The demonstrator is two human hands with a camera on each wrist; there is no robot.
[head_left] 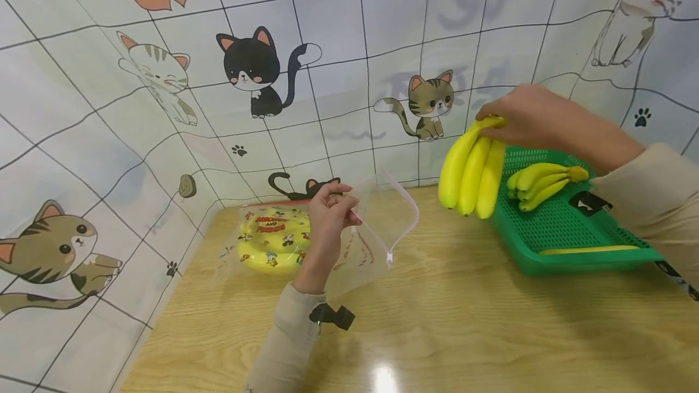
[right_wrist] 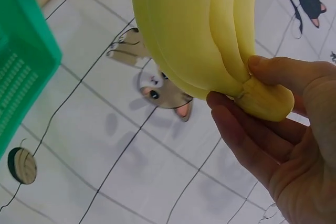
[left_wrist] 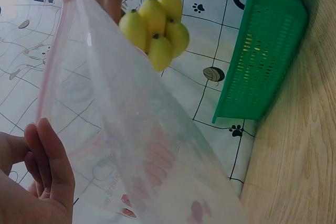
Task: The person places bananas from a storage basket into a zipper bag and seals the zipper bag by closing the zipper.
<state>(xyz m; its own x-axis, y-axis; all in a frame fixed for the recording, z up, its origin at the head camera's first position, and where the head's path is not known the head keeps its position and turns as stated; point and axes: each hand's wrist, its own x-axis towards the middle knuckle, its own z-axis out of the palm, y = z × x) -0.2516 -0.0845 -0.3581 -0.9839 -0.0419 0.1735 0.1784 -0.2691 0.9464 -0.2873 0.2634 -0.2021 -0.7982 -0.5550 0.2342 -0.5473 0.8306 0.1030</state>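
Above the table [head_left: 426, 332], our right hand [head_left: 526, 115] gripped an unbagged banana bunch [head_left: 469, 174] by its stem; our left hand [head_left: 330, 214] pinched an open bag [head_left: 360, 256]. One printed bag [head_left: 273, 241] was already filled; the basket [head_left: 526, 262] held another bunch [head_left: 540, 184].

On the pale wooden table [head_left: 464, 320], at frame right, sits a green perforated plastic basket [head_left: 557, 229], a curved yellow banana bunch [head_left: 537, 182] inside. Left of the basket, the right hand [head_left: 524, 114] holds another yellow banana bunch [head_left: 472, 174]. Near centre, the left hand [head_left: 330, 217] pinches a clear pink-zip plastic bag [head_left: 357, 259], right of a clear printed plastic bag [head_left: 270, 229].
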